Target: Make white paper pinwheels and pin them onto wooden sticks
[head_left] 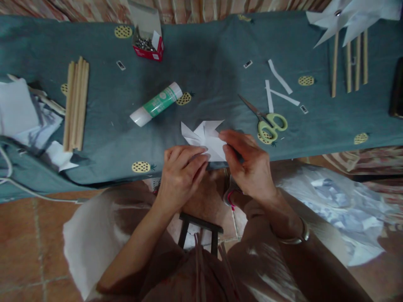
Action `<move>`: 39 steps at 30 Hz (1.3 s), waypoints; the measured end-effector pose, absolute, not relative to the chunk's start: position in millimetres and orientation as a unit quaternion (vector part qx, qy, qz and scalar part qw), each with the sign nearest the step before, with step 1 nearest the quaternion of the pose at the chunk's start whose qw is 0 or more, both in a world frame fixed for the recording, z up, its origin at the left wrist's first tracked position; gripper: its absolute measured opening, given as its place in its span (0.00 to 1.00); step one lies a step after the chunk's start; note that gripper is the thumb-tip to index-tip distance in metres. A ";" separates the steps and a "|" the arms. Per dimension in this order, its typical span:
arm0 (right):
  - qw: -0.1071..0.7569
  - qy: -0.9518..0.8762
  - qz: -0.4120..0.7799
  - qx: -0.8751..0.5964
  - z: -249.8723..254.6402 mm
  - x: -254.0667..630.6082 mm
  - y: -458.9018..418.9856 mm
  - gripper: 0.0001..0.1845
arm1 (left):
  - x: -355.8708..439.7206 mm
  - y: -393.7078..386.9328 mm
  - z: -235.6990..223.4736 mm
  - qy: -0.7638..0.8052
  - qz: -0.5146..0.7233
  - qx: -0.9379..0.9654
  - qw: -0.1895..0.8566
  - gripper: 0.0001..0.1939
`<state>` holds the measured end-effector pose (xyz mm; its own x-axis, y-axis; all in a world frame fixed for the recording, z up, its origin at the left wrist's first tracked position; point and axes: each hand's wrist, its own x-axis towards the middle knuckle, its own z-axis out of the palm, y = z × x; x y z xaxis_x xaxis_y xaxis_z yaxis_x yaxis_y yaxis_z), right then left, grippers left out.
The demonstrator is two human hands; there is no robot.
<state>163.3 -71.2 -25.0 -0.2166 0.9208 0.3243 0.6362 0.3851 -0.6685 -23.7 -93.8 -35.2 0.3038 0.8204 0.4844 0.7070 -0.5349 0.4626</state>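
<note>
A white paper pinwheel (204,133) with folded points is held between my two hands at the table's near edge. My left hand (184,170) pinches its lower left part between thumb and fingers. On the right side, my right hand (247,161) grips a corner of the paper between thumb and forefinger. Behind the pinwheel lies a glue stick (157,104) with a green label and its white cap on. Green-handled scissors (267,123) rest to the right, blades partly apart, close to a few white paper strips (279,76).
A red box of metal pins (147,45) stands open at the back. Wooden sticks (75,105) and paper pieces (19,109) lie at left. Finished pinwheels (337,16) on sticks are at back right. A plastic bag of paper scraps (343,209) sits below the table (204,54).
</note>
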 end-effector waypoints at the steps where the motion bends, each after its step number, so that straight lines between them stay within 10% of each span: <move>1: 0.352 -0.758 0.198 -0.512 -25.9 163.3 -71.3 0.15 | -24.6 -93.3 -35.5 0.480 0.354 0.799 0.079 0.05; 39: 0.329 -0.768 0.158 -0.527 -32.2 163.6 -74.3 0.17 | -33.5 -88.3 -41.3 0.500 0.383 0.766 0.131 0.11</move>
<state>163.6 -74.3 -32.2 -0.2283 0.9127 0.3391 0.7051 0.3951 -0.5888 -33.5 -88.3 -41.3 0.2064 0.8658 0.4559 0.6648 -0.4659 0.5839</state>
